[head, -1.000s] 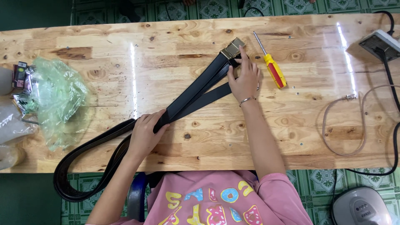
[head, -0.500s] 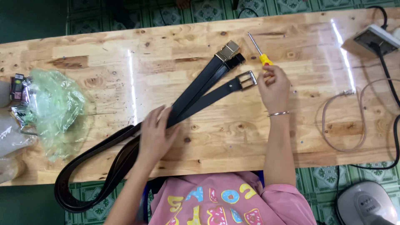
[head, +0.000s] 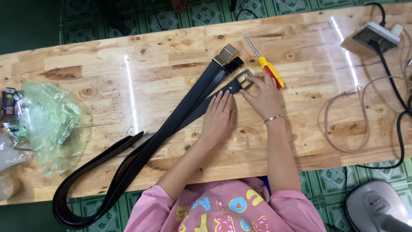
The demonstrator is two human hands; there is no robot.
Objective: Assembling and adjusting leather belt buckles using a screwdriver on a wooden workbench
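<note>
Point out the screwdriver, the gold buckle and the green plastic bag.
screwdriver (head: 271, 71), head view, on its yellow handle.
gold buckle (head: 225, 54), head view, middle of its plate.
green plastic bag (head: 51, 124), head view, middle of the crumpled film.

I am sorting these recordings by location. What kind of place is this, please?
Probably a small home workshop for belt work: a long pale wooden worktable on green patterned tiles, black leather belts under both hands, a yellow-and-red-handled screwdriver, and a white power strip.
</note>
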